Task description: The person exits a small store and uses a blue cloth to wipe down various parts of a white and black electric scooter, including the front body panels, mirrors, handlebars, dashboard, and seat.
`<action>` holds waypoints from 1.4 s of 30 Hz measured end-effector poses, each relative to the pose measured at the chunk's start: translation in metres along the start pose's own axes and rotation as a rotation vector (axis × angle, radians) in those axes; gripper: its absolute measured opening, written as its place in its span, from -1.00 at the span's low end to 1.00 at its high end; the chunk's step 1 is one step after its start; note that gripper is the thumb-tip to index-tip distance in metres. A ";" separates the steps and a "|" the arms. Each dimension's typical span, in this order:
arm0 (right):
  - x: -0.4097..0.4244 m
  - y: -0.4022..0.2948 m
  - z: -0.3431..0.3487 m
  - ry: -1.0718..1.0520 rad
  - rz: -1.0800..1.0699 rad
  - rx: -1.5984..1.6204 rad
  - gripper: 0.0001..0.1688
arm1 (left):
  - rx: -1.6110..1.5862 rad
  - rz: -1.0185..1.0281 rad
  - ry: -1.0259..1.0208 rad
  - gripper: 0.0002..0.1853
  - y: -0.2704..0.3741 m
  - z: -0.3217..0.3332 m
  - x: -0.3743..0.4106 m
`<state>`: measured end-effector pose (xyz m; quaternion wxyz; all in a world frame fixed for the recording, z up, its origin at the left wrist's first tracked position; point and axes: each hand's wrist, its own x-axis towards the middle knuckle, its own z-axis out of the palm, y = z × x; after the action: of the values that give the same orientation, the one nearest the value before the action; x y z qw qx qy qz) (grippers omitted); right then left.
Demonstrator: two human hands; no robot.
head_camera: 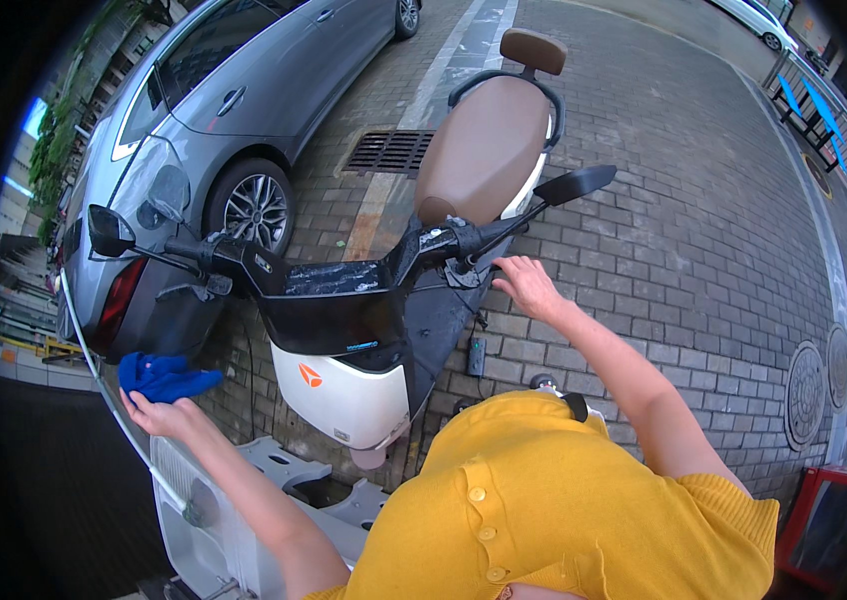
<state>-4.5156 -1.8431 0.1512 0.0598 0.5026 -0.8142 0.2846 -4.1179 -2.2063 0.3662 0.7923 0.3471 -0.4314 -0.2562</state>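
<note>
My left hand [161, 417] holds a bunched blue cloth [167, 377], out to the left of an electric scooter's white front panel [348, 394]. The right hand [528, 287] is bare, its thumb apart from its fingers, just below the handlebar's brake lever side; whether the fingertips touch the scooter I cannot tell. Dark wet-looking patches and pale smears mark the black handlebar cover [337, 277]. The scooter has a brown seat [483, 146] with a backrest [534, 51] and two black mirrors, one [577, 185] above my right hand, the other [110, 231] farther left.
A grey car [243, 127] stands close along the scooter's left side. Below my left arm is a light-grey plastic washboard sink [206, 517], crossed by a long white pole [112, 405]. A power strip [477, 358] hangs or stands by the scooter. Brick paving [663, 277] holds a drain grate [391, 152].
</note>
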 end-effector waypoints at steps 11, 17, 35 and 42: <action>0.020 0.038 -0.009 -0.304 -0.134 0.100 -0.76 | 0.043 -0.333 -0.082 -0.70 0.021 -0.042 -0.122; 0.006 0.068 -0.002 -0.383 -0.093 0.124 -0.80 | 0.005 -0.336 -0.121 -0.71 0.047 -0.043 -0.138; -0.012 0.082 -0.006 -0.429 0.069 0.173 -0.73 | 0.104 -0.413 -0.228 -0.72 -0.021 -0.031 -0.121; -0.018 0.097 0.001 -0.442 0.124 0.091 -0.72 | 0.311 -0.418 -0.234 -0.76 -0.090 0.039 -0.065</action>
<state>-4.5891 -1.7967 0.1044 -0.1604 0.5040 -0.8230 0.2072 -4.1934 -2.2293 0.2792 0.6045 0.5141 -0.4729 -0.3829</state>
